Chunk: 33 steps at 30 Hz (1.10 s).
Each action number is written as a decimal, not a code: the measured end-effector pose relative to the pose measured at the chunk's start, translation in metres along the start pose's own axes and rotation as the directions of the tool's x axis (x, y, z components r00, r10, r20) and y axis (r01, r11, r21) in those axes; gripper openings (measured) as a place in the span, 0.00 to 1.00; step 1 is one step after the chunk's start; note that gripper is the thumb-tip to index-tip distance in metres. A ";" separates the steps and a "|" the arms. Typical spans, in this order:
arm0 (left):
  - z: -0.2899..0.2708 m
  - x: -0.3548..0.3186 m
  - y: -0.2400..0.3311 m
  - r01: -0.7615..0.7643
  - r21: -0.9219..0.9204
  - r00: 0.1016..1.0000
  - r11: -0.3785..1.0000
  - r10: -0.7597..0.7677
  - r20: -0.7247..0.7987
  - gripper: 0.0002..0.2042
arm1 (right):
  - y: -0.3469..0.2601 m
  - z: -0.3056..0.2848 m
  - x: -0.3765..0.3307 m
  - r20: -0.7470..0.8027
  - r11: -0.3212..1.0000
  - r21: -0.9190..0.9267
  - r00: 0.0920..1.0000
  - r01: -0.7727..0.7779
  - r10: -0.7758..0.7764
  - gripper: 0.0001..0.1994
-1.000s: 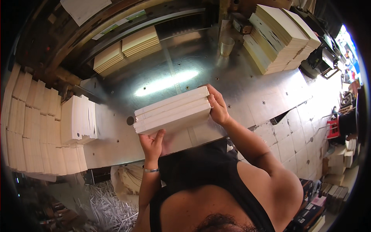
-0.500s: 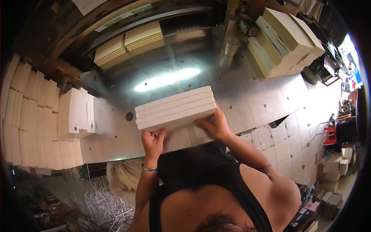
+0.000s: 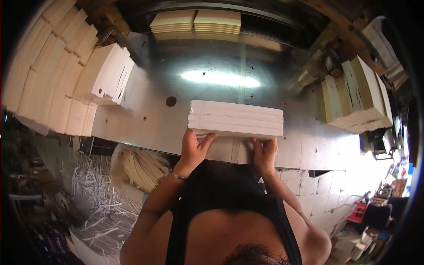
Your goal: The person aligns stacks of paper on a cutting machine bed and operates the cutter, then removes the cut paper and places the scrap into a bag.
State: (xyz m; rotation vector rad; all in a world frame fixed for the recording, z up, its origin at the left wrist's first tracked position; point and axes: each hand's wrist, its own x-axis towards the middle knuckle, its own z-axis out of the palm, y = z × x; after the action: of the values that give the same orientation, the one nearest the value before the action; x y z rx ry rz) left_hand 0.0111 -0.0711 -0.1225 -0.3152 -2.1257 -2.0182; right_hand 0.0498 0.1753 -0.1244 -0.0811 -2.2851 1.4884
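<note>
The thick white paper stack [image 3: 236, 119] is taken as the landmark; it lies flat on the steel table [image 3: 150, 119], at its near edge. Just nearer than it, the left hand [image 3: 193, 148] and the right hand [image 3: 264, 153] are pressed against its near long side, fingers spread rather than clasped. The stack is judged heavy and prone to sliding sheet on sheet, so both ends are best gripped. Beyond it, more stacks [image 3: 196, 24] are seen, perhaps under a machine.
</note>
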 end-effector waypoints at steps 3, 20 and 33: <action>-0.003 -0.001 0.000 0.017 0.035 0.997 0.999 -0.020 0.074 0.21 | -0.011 -0.001 0.001 -0.012 0.998 0.044 0.999 -0.043 0.044 0.18; -0.029 0.036 -0.012 -0.188 0.258 0.917 0.948 0.075 0.393 0.42 | -0.007 -0.032 0.046 0.415 0.989 -0.090 0.898 -0.117 0.144 0.24; -0.028 0.024 0.003 0.031 0.068 0.928 0.997 -0.054 0.368 0.38 | -0.023 -0.030 0.037 0.393 0.960 -0.253 0.895 -0.117 0.212 0.21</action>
State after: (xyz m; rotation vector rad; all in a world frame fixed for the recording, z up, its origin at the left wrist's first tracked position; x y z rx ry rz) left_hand -0.0116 -0.0989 -0.1110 -0.6957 -2.4230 -2.0437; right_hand 0.0309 0.2015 -0.0822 -0.0223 -2.8534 1.4299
